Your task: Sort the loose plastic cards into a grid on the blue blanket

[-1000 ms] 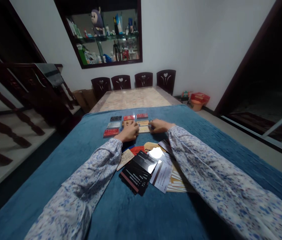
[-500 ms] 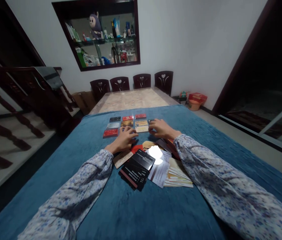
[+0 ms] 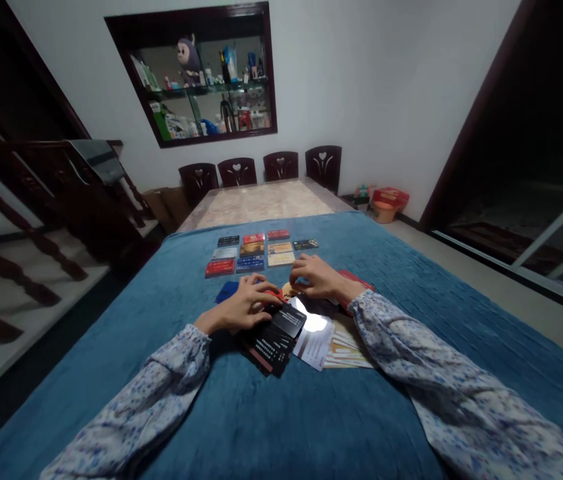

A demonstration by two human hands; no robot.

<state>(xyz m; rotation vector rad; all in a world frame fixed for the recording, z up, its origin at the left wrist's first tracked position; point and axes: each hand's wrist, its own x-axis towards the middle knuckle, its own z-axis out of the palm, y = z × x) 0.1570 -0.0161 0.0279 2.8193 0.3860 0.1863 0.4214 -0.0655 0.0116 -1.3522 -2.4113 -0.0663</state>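
My left hand [image 3: 248,303] rests palm down with fingers spread, touching the upper left of the black cards [image 3: 276,347] in a loose pile. My right hand [image 3: 316,275] is over the far side of the same pile, its fingers bent down and drawn together beside a yellow card [image 3: 288,291]. Whatever those fingertips pinch is hidden. White cards [image 3: 315,347], cream cards [image 3: 348,350] and a red card [image 3: 356,279] fan out around the pile. A blue card [image 3: 226,291] pokes out beyond my left hand.
Past the pile, cards lie in columns: red [image 3: 220,268], blue [image 3: 250,264], cream [image 3: 281,259] and black [image 3: 306,244] ones among them. A blue cloth [image 3: 161,373] covers the near part of the marble table [image 3: 266,199]. Several dark chairs [image 3: 281,167] stand at its far end.
Both hands have drawn back from the laid-out cards to the loose pile. The blue cards and the black card at the right of the layout are now uncovered.
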